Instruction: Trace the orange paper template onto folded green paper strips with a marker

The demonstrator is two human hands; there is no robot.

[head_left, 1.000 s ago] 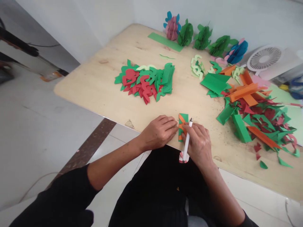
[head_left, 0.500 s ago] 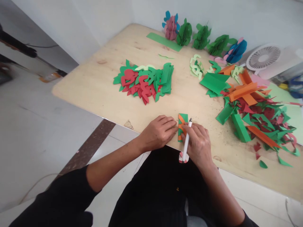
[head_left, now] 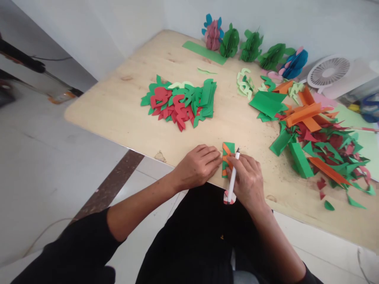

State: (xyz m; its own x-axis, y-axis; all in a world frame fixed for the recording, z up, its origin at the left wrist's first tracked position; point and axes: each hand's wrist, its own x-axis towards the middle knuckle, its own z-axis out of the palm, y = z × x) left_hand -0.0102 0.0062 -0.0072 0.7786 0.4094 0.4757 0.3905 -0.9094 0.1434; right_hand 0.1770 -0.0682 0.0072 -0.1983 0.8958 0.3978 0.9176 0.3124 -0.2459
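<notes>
The grip of the right hand (head_left: 248, 177) is closing around a slim white dark-tipped pen (head_left: 234, 176), while its fingertips are touching an orange cut-paper shape (head_left: 226, 149). This shape is lying on a small green paper rectangle (head_left: 231, 146), near the front edge of the wooden table (head_left: 118, 112). Left of the rectangle, the left hand (head_left: 202, 163) is resting palm down, fingers loosely extended, apparently holding nothing. Compared with one second ago, hands and papers are keeping their places; only the view is shifting slightly, so the work seems to be pausing.
</notes>
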